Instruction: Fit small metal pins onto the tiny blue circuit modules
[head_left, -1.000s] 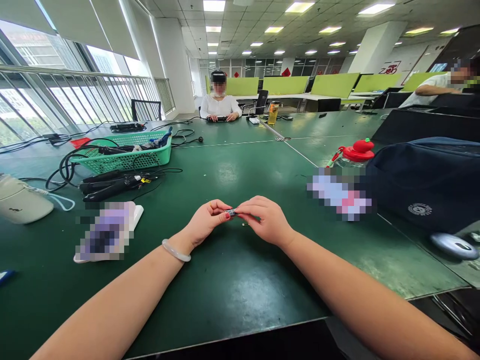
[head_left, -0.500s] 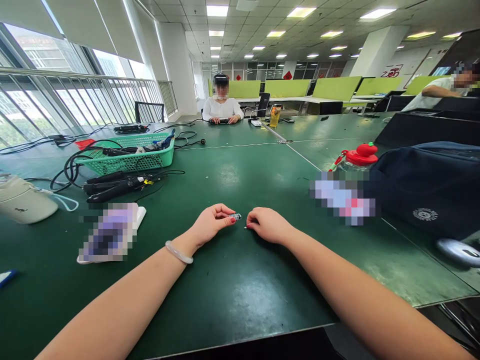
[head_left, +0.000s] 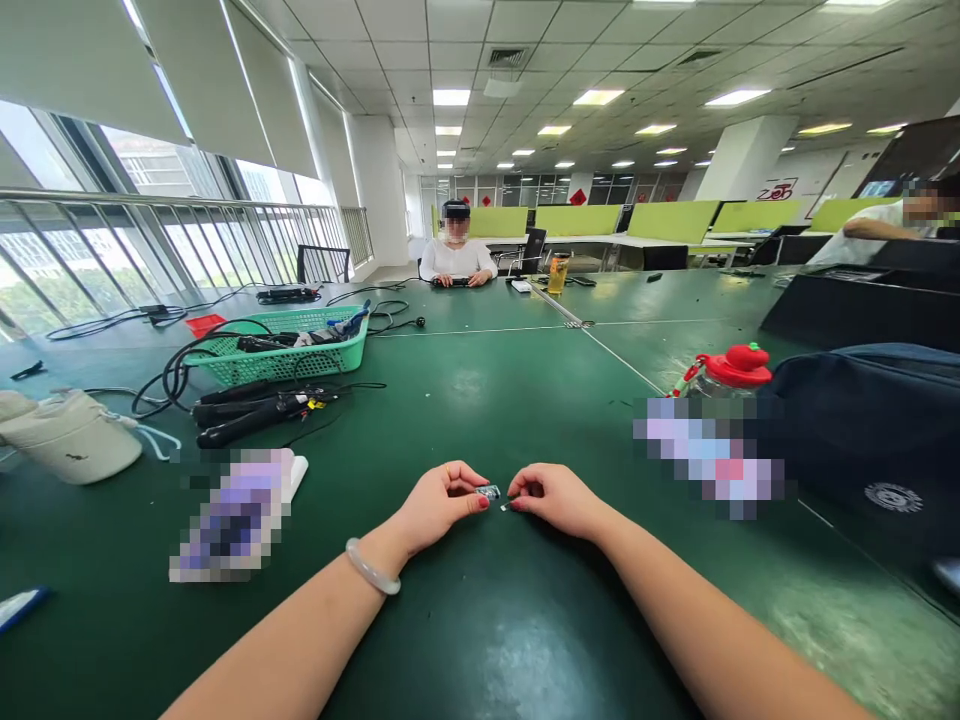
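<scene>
Over the green tabletop [head_left: 480, 620], my left hand [head_left: 435, 512] pinches a small oblong piece with a dark and pale pattern [head_left: 490, 491] between thumb and fingers. Its exact kind is too small to tell. Opposite it, the fingertips of my right hand [head_left: 559, 498] are closed on a tiny pale-tipped bit [head_left: 505, 507], mostly hidden by the fingers. The two held pieces face each other with a narrow gap between them. A pale bangle [head_left: 371, 568] circles my left wrist.
Left lie a blurred purple item [head_left: 236, 515], black tools with cables [head_left: 255, 412], a green basket [head_left: 300, 365] and a cream pouch [head_left: 75, 435]. To the right stand a red-lidded bottle [head_left: 739, 370] and a dark bag [head_left: 862, 430]. A person [head_left: 457, 255] sits across the table.
The camera has tipped upward, so the table and hands sit lower in view. Both hands keep their grips, and the pale-tipped bit at my right fingers shows a little more.
</scene>
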